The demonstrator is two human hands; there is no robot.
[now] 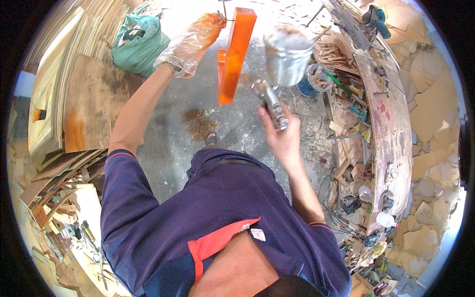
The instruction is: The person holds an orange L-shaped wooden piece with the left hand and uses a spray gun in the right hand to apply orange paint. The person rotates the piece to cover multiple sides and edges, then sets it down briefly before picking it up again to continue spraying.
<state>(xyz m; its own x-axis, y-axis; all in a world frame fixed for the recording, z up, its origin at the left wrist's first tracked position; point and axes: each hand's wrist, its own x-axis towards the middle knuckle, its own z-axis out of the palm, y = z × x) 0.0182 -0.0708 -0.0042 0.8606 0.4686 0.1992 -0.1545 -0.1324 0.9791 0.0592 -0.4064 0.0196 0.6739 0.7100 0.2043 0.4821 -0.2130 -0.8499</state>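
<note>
My left hand (203, 37), in an orange-stained clear plastic glove, is closed on a thin wire hook (223, 11) at the top of the view. Beside it, an upright orange-coated wooden piece (236, 54) with a short crosspiece appears to hang from that hook. My right hand (283, 129) grips a silver metal spray gun (268, 101) to the lower right of the piece. A large, blurred silvery cup (288, 52) appears joined to the gun, though the joint is unclear.
Stacked boards (74, 99) and a green sack (138, 42) stand at left. At right are a long, stained plank bench (381, 148), wood scraps (341, 54), a bucket (307, 84) and scattered tools. A dark stained patch (198, 121) marks the concrete floor (173, 158).
</note>
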